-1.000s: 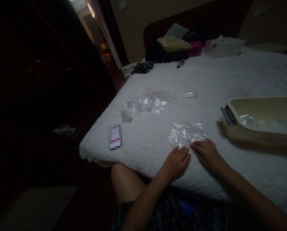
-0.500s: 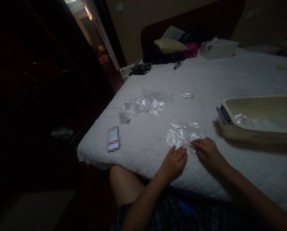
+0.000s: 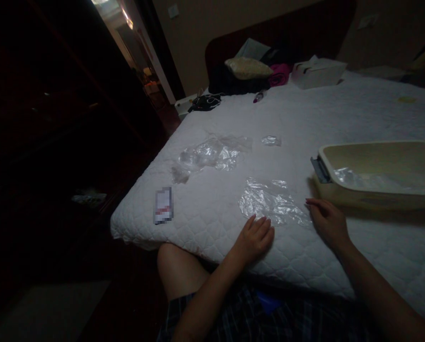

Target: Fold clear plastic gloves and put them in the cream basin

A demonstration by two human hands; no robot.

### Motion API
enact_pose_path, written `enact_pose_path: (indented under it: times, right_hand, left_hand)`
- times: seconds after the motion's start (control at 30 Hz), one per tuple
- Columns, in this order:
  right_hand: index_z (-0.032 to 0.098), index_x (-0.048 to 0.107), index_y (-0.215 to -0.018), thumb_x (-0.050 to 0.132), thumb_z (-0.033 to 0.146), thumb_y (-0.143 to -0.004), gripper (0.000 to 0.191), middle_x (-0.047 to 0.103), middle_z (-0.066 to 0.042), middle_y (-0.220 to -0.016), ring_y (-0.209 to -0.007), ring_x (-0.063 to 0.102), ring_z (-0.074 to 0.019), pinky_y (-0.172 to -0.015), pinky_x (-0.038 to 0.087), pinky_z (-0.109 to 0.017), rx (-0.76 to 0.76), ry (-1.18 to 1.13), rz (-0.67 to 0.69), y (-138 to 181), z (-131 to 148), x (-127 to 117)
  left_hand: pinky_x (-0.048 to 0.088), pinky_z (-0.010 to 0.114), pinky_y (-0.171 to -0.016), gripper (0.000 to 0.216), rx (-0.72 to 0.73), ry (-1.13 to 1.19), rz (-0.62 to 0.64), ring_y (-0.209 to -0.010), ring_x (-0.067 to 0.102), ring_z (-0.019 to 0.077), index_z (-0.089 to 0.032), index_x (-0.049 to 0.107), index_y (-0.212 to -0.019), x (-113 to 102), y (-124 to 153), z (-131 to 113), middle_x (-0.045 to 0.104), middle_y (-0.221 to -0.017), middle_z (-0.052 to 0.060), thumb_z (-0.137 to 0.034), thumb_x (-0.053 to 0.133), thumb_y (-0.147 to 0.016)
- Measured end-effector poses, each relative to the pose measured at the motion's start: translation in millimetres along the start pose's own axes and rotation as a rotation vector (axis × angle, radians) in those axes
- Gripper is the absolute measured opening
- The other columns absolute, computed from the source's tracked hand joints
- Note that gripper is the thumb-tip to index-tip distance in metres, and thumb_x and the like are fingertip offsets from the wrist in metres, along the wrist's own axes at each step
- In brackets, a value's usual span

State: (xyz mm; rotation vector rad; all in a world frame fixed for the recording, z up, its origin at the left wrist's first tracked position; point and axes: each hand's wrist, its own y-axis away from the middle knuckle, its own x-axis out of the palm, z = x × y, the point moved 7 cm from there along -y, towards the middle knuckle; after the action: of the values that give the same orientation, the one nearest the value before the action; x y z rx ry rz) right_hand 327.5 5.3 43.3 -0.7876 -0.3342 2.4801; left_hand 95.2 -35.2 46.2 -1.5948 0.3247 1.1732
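A clear, crinkled plastic bag (image 3: 265,202) lies spread on the white quilted bed cover (image 3: 212,223) in front of me. My left hand (image 3: 257,240) rests palm down at its near edge, fingers stretched out and fingertips touching the bag. To the bag's right is my right hand (image 3: 328,223), its fingers bent together at the bag's drawn-out right corner; the exact grip is partly hidden. Farther off lie a larger crumpled plastic bag (image 3: 208,154) and a small folded plastic piece (image 3: 271,140).
At the right stands a cream plastic bin (image 3: 372,202) with a grey handle latch and clear plastic inside. A blurred phone-like object (image 3: 163,205) lies near the left bed edge. At the back are a patterned cushion (image 3: 248,69), a magenta cloth (image 3: 279,75) and a white box (image 3: 319,73).
My right hand has moved right, away from my left hand, and the bag's right corner now reaches farther that way. The left hand stays at the near edge. The view has shifted slightly.
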Motion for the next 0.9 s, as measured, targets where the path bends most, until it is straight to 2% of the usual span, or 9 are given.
enact_pose_path:
  times: [0.13, 0.23, 0.4, 0.57, 0.9]
  right_hand:
    - [0.019, 0.067, -0.091, 0.058, 0.033, -0.073, 0.024, 0.069, -0.006, -0.088, -0.082, 0.064, -0.0218, -0.079, 0.05, -0.039, 0.194, -0.13, -0.089, 1.6, -22.4, -3.2]
    - [0.019, 0.067, -0.091, 0.059, 0.035, -0.072, 0.026, 0.069, -0.006, -0.084, -0.076, 0.064, -0.0205, -0.076, 0.051, -0.038, 0.259, -0.201, -0.095, 1.3, -29.0, -4.7]
    - [0.016, 0.066, -0.092, 0.06, 0.036, -0.072, 0.028, 0.068, -0.008, -0.083, -0.074, 0.064, -0.0197, -0.075, 0.051, -0.038, 0.316, -0.278, -0.094, 1.3, -35.2, -3.3]
    - [0.016, 0.066, -0.093, 0.059, 0.038, -0.074, 0.03, 0.068, -0.008, -0.084, -0.076, 0.063, -0.0204, -0.077, 0.05, -0.04, 0.263, -0.252, -0.042, 1.7, -31.3, 1.2]
    - [0.017, 0.065, -0.094, 0.059, 0.04, -0.074, 0.031, 0.068, -0.008, -0.087, -0.077, 0.062, -0.0209, -0.076, 0.049, -0.039, 0.256, -0.264, -0.03, 2.6, -30.2, 2.1]
  left_hand:
    - [0.044, 0.043, -0.094, 0.025, 0.053, 0.013, 0.067, -0.111, 0.052, 0.0223, -0.013, 0.057, -0.107, 8.9, -23.7, -23.9, 0.06, -0.115, 0.012, -0.016, 0.039, -0.089]
    - [0.047, 0.038, -0.085, 0.026, 0.037, 0.019, 0.121, -0.105, 0.054, 0.0226, -0.011, 0.056, -0.108, 19.7, -52.2, -41.7, 0.059, -0.114, 0.012, -0.016, 0.038, -0.09]
    - [0.045, 0.035, -0.073, 0.021, -0.066, -0.009, 0.2, -0.087, 0.055, 0.0219, -0.01, 0.058, -0.092, 38.2, -89.5, -56.7, 0.059, -0.089, 0.011, -0.014, 0.037, -0.089]
    - [0.041, 0.033, -0.07, 0.016, -0.097, -0.042, 0.297, -0.081, 0.051, 0.0201, -0.013, 0.056, -0.083, 45.8, -101.0, -58.9, 0.055, -0.082, 0.008, -0.015, 0.041, -0.087]
    - [0.04, 0.035, -0.075, 0.013, -0.16, 0.05, 0.343, -0.085, 0.05, 0.0216, -0.014, 0.054, -0.084, 35.8, -109.6, -52.1, 0.056, -0.085, 0.007, -0.023, 0.043, -0.086]
